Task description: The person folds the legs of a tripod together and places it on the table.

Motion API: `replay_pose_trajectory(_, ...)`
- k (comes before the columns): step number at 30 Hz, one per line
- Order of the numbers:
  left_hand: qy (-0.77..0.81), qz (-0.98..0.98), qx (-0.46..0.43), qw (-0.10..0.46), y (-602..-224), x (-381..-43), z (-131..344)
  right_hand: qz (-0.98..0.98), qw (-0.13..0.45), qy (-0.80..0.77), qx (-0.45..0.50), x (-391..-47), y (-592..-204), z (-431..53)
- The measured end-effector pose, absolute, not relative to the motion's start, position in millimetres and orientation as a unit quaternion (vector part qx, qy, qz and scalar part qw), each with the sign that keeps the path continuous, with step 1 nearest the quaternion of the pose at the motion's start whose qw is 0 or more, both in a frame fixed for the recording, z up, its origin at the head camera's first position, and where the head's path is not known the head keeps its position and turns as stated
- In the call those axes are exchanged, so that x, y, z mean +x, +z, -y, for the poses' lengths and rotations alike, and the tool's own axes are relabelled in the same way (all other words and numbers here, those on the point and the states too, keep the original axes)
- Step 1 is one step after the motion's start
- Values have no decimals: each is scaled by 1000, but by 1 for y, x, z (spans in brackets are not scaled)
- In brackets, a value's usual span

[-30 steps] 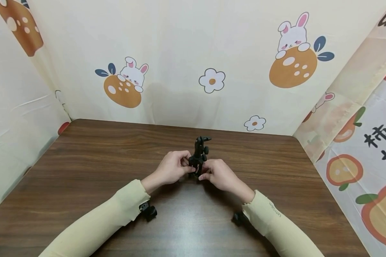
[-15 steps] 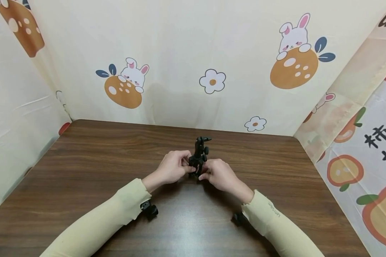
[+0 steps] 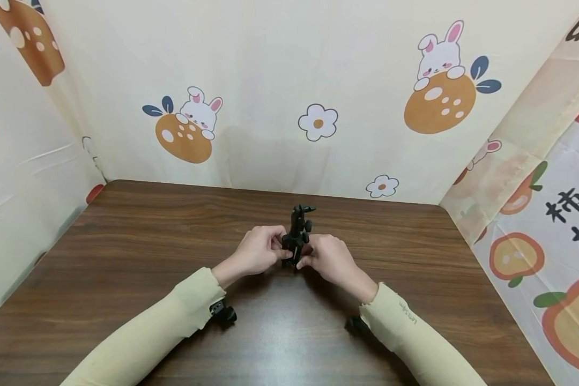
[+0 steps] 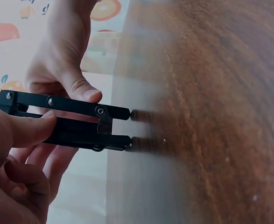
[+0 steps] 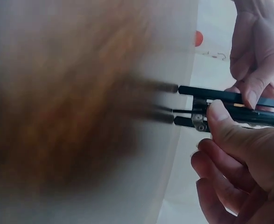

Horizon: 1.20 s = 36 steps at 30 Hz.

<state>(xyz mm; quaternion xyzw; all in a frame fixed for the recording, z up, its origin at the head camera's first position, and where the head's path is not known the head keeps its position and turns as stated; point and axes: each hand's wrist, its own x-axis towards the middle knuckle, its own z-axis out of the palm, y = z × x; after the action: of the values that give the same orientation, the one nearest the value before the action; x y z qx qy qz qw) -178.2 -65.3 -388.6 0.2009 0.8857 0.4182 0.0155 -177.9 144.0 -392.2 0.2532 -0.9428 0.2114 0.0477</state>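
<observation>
A small black tripod (image 3: 296,228) stands upright on the table, its knobs facing right and a short arm jutting from its top. My left hand (image 3: 260,250) pinches a leg from the left; the left wrist view has its thumb (image 4: 31,130) lying along the black bars. From the other side, my right hand (image 3: 329,260) holds the tripod low down, thumb (image 5: 225,119) over a leg near the metal brace (image 5: 199,122). The legs sit close together, with their rounded feet (image 4: 127,114) at the tabletop. Fingers behind the legs are partly hidden.
The brown wood-grain table (image 3: 140,236) reaches back to a cream curtain (image 3: 265,80) printed with rabbits and flowers. More printed cloth (image 3: 550,257) hangs along the right side. Black wrist cameras (image 3: 223,316) sit under both sleeves.
My right hand has shifted slightly left and away from me, and the tripod has moved a little left with it. My left hand stays almost in place, keeping its hold.
</observation>
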Motion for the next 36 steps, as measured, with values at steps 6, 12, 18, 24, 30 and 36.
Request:
replay_pose_trajectory(6, 407, -891, 202, 16, -387, -178, 66, 948, 41, 207, 239, -185, -391, -143)
replay_pose_trajectory(12, 413, -885, 214, 20, -386, -176, 66, 949, 30, 211, 230, -189, -391, -145)
replay_pose_trajectory(18, 432, -871, 233, 26, -386, -174, 66, 938, -5, 256, 233, -193, -391, -152)
replay_pose_trajectory(24, 481, -844, 234, 45, -387, -174, 65, 904, -37, 342, 254, -195, -385, -161)
replay_pose_trajectory(30, 514, -825, 222, 73, -391, -175, 67, 876, -36, 410, 251, -194, -375, -171)
replay_pose_trajectory(36, 529, -816, 213, 91, -399, -177, 71, 867, 2, 440, 235, -193, -356, -180)
